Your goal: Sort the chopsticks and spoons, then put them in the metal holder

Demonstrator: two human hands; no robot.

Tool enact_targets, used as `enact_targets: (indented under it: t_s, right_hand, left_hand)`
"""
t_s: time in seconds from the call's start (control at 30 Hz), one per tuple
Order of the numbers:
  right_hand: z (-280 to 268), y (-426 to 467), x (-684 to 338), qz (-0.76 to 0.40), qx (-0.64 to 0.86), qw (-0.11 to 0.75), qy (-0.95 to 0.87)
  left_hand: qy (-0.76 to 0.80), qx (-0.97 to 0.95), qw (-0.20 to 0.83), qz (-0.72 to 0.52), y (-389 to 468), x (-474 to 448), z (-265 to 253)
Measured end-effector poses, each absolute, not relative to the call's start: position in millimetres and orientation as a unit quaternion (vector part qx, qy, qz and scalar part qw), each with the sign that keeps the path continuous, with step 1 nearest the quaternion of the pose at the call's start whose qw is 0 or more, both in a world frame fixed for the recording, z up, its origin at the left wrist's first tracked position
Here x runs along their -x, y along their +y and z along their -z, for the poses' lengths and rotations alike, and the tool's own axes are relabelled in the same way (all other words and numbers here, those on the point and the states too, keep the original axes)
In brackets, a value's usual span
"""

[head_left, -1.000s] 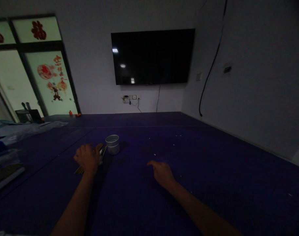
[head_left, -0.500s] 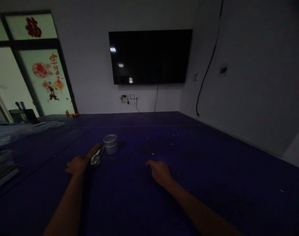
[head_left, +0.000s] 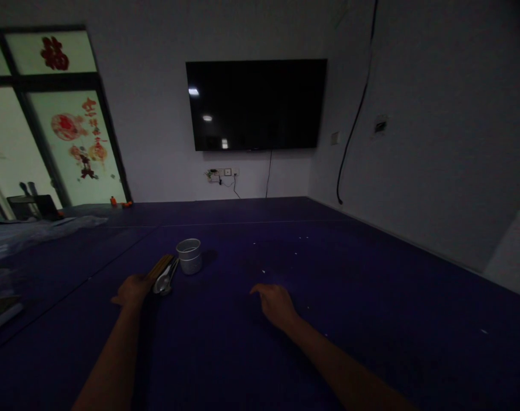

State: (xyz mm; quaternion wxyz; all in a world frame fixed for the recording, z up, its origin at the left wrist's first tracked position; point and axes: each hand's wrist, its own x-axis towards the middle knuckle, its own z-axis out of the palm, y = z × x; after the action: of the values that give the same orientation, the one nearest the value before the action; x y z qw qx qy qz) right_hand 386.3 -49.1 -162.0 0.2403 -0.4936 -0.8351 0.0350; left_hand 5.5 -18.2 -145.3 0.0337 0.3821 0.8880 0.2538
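My left hand (head_left: pixel 133 290) rests low on the purple tabletop (head_left: pixel 225 342), over the near end of a bundle of wooden chopsticks (head_left: pixel 160 265). It looks closed on them, though some fingers are hidden. Right beside the chopsticks lie metal spoons (head_left: pixel 164 281), their handles pointing away from me. A silvery metal cup (head_left: pixel 189 257) stands upright just beyond, close to the handle ends. Over the table to the right, my right hand (head_left: pixel 277 305) is loosely bent, with one finger stretched out to the left. Nothing shows in it, and it is apart from the utensils.
Small white scraps (head_left: pixel 263 272) are scattered over the table. Clear plastic sheeting (head_left: pixel 45 231) and a dark holder with handles (head_left: pixel 35 205) sit at the far left. Small orange items (head_left: pixel 126 204) lie at the back edge. A television (head_left: pixel 255 105) hangs on the wall behind.
The view has shifted slightly, so everything sits a little lower and further left. Both hands, the utensils and the cup keep nearly the same places relative to each other.
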Motion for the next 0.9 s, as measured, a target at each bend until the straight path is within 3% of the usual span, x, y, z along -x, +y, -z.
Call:
enact_targets:
  t_s: [0.27, 0.73, 0.9]
  right_hand:
    - [164, -48, -387, -0.039, 0.486, 0.243, -0.838]
    - [165, -48, -386, -0.035, 0.470, 0.260, -0.843]
    - [166, -47, -386, -0.036, 0.456, 0.266, -0.849]
  left_hand:
    - [0.886, -0.379, 0.092, -0.251, -19, -6, 141]
    - [0.903, -0.388, 0.081, -0.164, -13, -8, 141]
    - [0.894, -0.396, 0.052, -0.202, -8, -3, 148]
